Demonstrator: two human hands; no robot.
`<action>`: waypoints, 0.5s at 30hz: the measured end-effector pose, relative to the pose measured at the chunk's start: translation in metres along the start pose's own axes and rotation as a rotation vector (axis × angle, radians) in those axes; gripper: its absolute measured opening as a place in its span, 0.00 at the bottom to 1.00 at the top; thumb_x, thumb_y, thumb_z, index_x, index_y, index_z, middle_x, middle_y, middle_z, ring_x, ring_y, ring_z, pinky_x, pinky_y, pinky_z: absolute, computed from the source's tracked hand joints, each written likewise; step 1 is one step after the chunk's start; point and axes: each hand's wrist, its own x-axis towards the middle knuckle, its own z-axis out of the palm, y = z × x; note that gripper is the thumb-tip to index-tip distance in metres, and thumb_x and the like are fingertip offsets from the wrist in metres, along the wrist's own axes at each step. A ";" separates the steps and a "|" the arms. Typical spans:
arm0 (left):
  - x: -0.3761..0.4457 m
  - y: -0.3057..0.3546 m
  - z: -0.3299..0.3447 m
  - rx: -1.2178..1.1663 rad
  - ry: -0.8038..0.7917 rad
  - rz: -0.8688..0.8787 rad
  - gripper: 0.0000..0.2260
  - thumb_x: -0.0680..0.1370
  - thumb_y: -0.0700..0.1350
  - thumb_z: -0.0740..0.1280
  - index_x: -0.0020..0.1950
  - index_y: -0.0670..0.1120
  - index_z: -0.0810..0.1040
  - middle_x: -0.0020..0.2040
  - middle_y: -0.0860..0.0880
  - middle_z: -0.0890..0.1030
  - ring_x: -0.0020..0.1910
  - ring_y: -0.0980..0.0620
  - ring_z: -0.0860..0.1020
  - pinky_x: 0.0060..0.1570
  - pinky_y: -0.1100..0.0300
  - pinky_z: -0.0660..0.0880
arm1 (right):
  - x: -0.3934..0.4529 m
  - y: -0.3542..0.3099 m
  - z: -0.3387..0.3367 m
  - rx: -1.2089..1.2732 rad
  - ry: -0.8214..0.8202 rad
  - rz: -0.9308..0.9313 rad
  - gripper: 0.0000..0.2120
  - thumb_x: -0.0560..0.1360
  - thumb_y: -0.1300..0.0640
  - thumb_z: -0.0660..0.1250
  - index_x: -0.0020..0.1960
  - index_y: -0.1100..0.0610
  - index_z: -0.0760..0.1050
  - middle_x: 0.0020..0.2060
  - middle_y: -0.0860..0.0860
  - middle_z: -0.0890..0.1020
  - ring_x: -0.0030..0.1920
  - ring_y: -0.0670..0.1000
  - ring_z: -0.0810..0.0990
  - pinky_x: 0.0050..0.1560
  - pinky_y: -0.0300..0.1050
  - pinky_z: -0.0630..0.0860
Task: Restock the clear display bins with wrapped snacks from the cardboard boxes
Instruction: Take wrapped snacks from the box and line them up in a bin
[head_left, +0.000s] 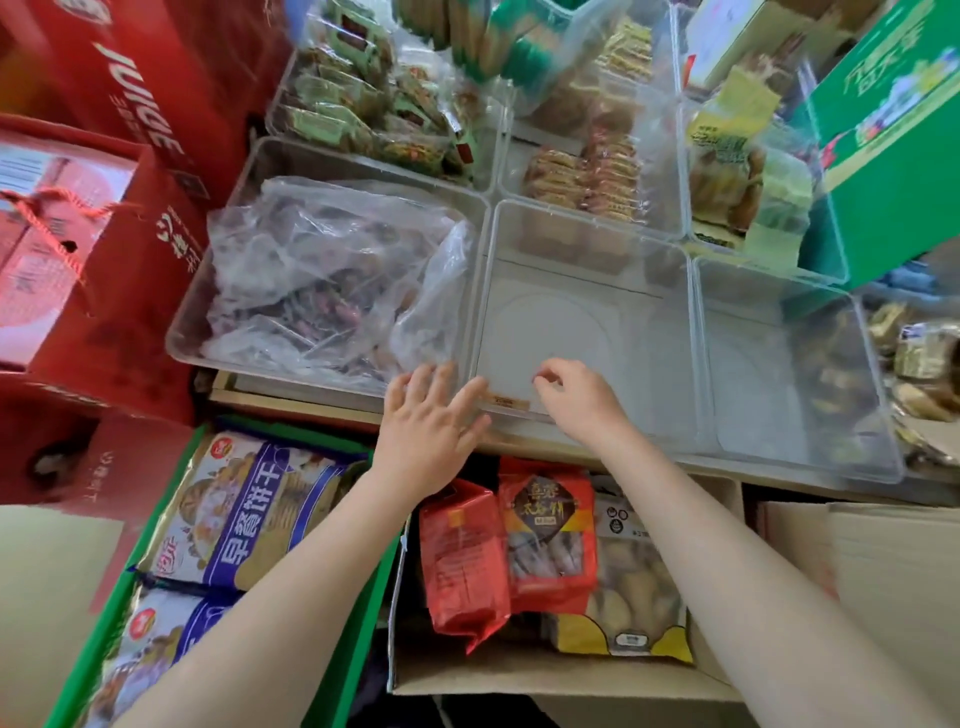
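An empty clear bin (670, 332) sits in the middle of the front row of display bins. My left hand (434, 415) lies with straight, spread fingers against its near left corner. My right hand (576, 397) reaches over the bin's front rim with fingers curled down; whether it grips the rim I cannot tell. Below my arms an open cardboard box (519, 675) holds two red snack bags (462, 556) and a yellow-edged bag of pale snacks (634, 587). A green box (358, 613) on the left holds blue-and-white biscuit packs (249, 514).
The bin on the left holds a crumpled plastic bag of dark wrapped sweets (322, 275). Another clear bin (789, 374) stands to the right. Back bins hold green packs (363, 98) and biscuits (587, 176). Red gift boxes (104, 249) stand at the left, a green carton (893, 156) at the right.
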 end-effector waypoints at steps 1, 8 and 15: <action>0.001 0.004 -0.004 -0.016 -0.054 -0.033 0.22 0.83 0.61 0.53 0.75 0.58 0.63 0.78 0.43 0.62 0.78 0.40 0.57 0.74 0.44 0.48 | -0.017 0.006 -0.006 0.037 0.063 -0.042 0.11 0.81 0.54 0.60 0.55 0.54 0.79 0.54 0.52 0.81 0.56 0.55 0.77 0.58 0.50 0.73; -0.005 0.156 -0.032 -0.193 -0.144 0.093 0.18 0.81 0.55 0.59 0.67 0.50 0.76 0.68 0.45 0.76 0.67 0.42 0.73 0.67 0.51 0.64 | -0.137 0.096 -0.085 0.043 0.178 -0.103 0.09 0.81 0.55 0.60 0.50 0.53 0.79 0.40 0.51 0.82 0.43 0.54 0.78 0.45 0.50 0.74; -0.024 0.395 -0.007 -0.508 -0.226 0.271 0.12 0.82 0.54 0.62 0.62 0.52 0.78 0.58 0.49 0.82 0.56 0.48 0.79 0.55 0.52 0.75 | -0.241 0.285 -0.173 0.078 0.732 -0.062 0.06 0.79 0.58 0.65 0.48 0.56 0.80 0.37 0.48 0.79 0.36 0.50 0.75 0.36 0.43 0.67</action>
